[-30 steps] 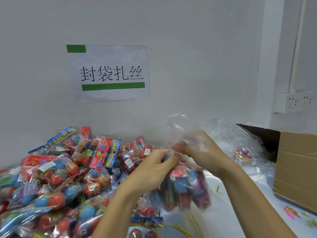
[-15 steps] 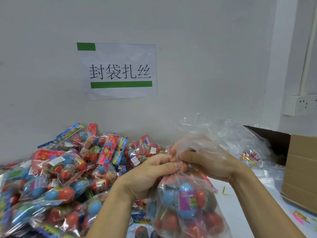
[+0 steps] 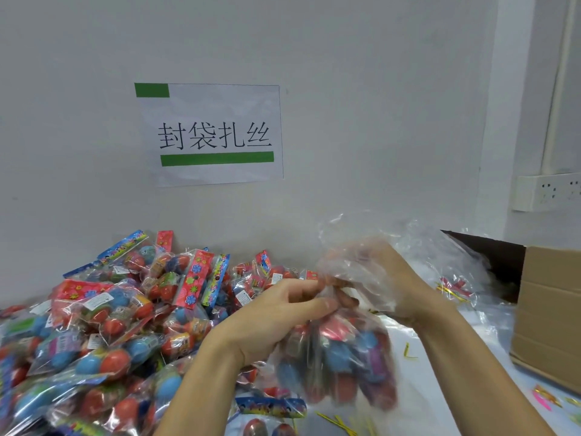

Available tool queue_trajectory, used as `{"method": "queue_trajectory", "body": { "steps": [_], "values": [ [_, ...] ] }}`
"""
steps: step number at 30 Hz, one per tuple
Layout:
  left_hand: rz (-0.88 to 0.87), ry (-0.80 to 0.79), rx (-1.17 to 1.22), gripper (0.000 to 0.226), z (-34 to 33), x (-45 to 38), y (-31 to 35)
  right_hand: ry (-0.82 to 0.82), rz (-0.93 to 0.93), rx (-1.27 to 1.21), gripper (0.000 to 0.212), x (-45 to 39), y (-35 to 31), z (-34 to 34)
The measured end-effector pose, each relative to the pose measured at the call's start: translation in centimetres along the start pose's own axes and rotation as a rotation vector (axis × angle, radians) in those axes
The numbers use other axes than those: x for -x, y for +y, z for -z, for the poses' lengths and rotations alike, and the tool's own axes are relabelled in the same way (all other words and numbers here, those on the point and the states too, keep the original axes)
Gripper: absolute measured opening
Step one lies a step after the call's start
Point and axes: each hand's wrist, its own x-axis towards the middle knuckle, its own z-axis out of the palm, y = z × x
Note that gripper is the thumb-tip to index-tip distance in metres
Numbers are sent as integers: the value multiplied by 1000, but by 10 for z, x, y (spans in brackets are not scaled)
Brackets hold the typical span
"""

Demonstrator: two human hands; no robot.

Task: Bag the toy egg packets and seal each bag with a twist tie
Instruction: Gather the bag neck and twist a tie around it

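A clear plastic bag (image 3: pixel 342 354) filled with red and blue toy eggs hangs in the air above the white bench (image 3: pixel 446 366), its body motion-blurred. Its gathered neck sits between the two hands. The left hand (image 3: pixel 276 313) has thumb and fingers curled in a pinching grip on the neck just above the eggs. The right hand (image 3: pixel 386 284), just right of the bag's neck, is wrapped in the loose upper film of the bag; its fingers curl round the twisted plastic beside the left fingertips, so both grips close on the same bag. Whether a twist tie is already on the neck cannot be told through the crumpled film.

Left of the bag, a large heap of toy egg packets (image 3: pixel 103 316) in clear sleeves with bright printed header cards covers the bench up to the wall. Below the bag, loose yellow twist ties (image 3: pixel 338 421) lie on the bench, and one more yellow tie (image 3: pixel 407 350) lies to the bag's right. Further right of the bag stands an open brown cardboard box (image 3: pixel 547 313), with crumpled clear plastic sheeting (image 3: pixel 452 262) between it and the right hand. Above the bag on the wall hangs a white paper sign (image 3: pixel 213 133) with green bars and black characters; a white wall socket (image 3: pixel 547 191) sits up to the right.
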Motion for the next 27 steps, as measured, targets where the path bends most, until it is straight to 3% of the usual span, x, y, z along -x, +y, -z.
{"method": "queue_trajectory", "body": {
  "steps": [2, 6, 8, 10, 11, 13, 16, 19, 21, 22, 24, 27],
  "values": [
    [-25, 25, -89, 18, 0, 0, 1, 68, -3, -8, 28, -2, 4, 0],
    [-39, 48, -22, 29, -1, 0, 1, 78, 19, -27, 6, -2, 12, -4],
    [-50, 35, 49, 27, 0, 1, 0, 101, -2, 2, 7, -2, 16, -2],
    [-53, 6, 148, 23, 1, 1, 1, 14, -82, -56, 34, 0, 18, 6],
    [-56, 6, 196, 23, 1, 2, 2, -76, -107, -76, 37, 2, 17, 8],
    [-76, 31, 245, 21, 2, 3, 4, -239, -128, -111, 17, 6, 12, 8],
    [-69, -10, 301, 18, 1, 6, 7, -303, -158, -182, 22, 10, 12, 11],
    [-51, -60, 301, 19, 0, 10, 9, -216, -214, -38, 16, -8, 34, 10],
    [-38, -91, 286, 21, 2, 10, 8, -66, -304, 99, 31, -21, 43, 7],
    [-34, -100, 276, 22, 2, 10, 7, -81, -329, 81, 35, -24, 44, 7],
    [-44, -121, 252, 25, 2, 10, 8, -157, -342, 60, 22, -21, 40, 14],
    [-80, -69, 213, 28, -1, 6, 5, -101, -249, 132, 17, -6, 35, 29]
  ]
}}
